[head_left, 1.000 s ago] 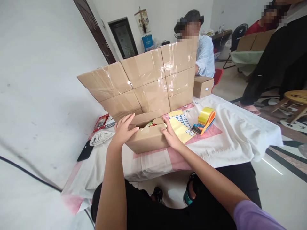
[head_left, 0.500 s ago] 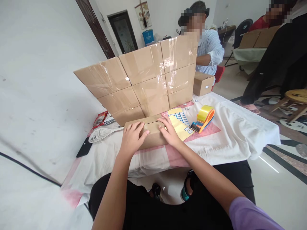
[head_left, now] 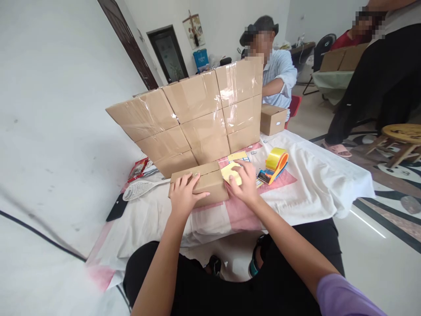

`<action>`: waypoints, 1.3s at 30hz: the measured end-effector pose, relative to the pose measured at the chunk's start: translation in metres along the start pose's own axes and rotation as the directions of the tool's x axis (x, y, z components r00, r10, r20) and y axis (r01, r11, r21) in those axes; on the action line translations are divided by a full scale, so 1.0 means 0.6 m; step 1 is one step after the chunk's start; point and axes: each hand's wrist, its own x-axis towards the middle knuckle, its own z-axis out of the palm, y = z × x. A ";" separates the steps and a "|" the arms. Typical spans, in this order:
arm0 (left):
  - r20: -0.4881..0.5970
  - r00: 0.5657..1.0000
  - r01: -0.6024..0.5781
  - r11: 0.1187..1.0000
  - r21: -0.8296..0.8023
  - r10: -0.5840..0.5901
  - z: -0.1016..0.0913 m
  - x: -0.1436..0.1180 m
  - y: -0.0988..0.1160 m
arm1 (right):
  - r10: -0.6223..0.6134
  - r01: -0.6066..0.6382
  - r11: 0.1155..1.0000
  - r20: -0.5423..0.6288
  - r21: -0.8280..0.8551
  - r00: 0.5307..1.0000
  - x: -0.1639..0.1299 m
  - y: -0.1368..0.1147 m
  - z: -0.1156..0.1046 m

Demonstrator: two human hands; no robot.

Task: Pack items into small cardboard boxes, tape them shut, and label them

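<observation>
A closed cardboard box (head_left: 214,186) lies on the table in front of me. My left hand (head_left: 184,192) rests on its left part, fingers spread over the top and thumb stretched along the front edge. To the right of the box, my right hand (head_left: 244,181) hovers over a yellow sheet with blue-outlined labels (head_left: 232,172). Its fingers are bent and apart, with nothing visible between them. Right of that hand stands a tape dispenser (head_left: 275,166) with a yellow roll and an orange and blue frame.
A wall of stacked, taped cardboard boxes (head_left: 204,127) rises behind. A single box (head_left: 273,119) sits at the back right, near a seated person (head_left: 279,72). At left lie a white skimmer (head_left: 138,190), a black phone (head_left: 117,208) and a red packet (head_left: 137,169).
My right hand has left the box top and moved right, over the yellow sheet. My left hand stays on the box. The view has shifted slightly.
</observation>
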 end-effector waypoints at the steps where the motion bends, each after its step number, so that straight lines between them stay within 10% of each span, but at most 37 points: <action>1: -0.006 1.000 0.001 1.000 0.004 -0.001 0.001 0.000 0.000 | -0.037 0.030 0.997 -0.089 -0.076 0.995 0.000 0.016 -0.020; 4: -0.014 1.000 0.001 1.000 0.010 -0.001 0.002 0.000 0.001 | 0.128 -0.184 0.974 -0.351 -0.133 0.928 0.002 0.080 -0.081; 6: -0.019 1.000 -0.002 1.000 0.010 0.002 0.003 0.000 0.001 | 0.412 -0.466 0.885 -0.457 -0.005 0.788 0.000 0.124 -0.110; 8: -0.032 0.999 -0.014 1.000 0.013 0.014 0.005 0.000 0.001 | 0.615 -0.646 0.756 -0.453 0.107 0.645 -0.006 0.160 -0.126; 10: -0.051 0.998 -0.032 0.999 0.026 0.033 0.007 0.001 0.000 | 0.689 -0.704 0.696 -0.406 0.142 0.600 -0.015 0.186 -0.127; 19: -0.138 0.988 -0.065 0.997 0.041 0.070 0.019 -0.003 0.003 | 0.698 -0.691 0.714 -0.182 0.111 0.692 -0.020 0.213 -0.116; 27: -0.092 0.996 -0.015 0.995 0.097 0.024 0.024 -0.005 0.045 | 0.571 -0.533 0.815 -0.157 0.229 0.806 -0.024 0.130 -0.113; 31: -0.294 0.955 -0.007 0.997 0.083 0.031 0.022 -0.025 0.106 | 0.489 -0.441 0.801 -0.018 0.406 0.872 -0.027 0.068 -0.093; 36: -0.359 0.851 -0.477 0.849 -0.227 0.382 0.039 -0.056 0.174 | 0.373 -0.341 0.832 0.013 0.438 0.928 -0.059 0.001 -0.064; 39: -0.150 0.978 -0.209 0.730 -0.651 0.146 0.049 -0.067 0.195 | 0.280 -0.232 0.888 -0.067 0.397 0.958 -0.077 -0.017 -0.053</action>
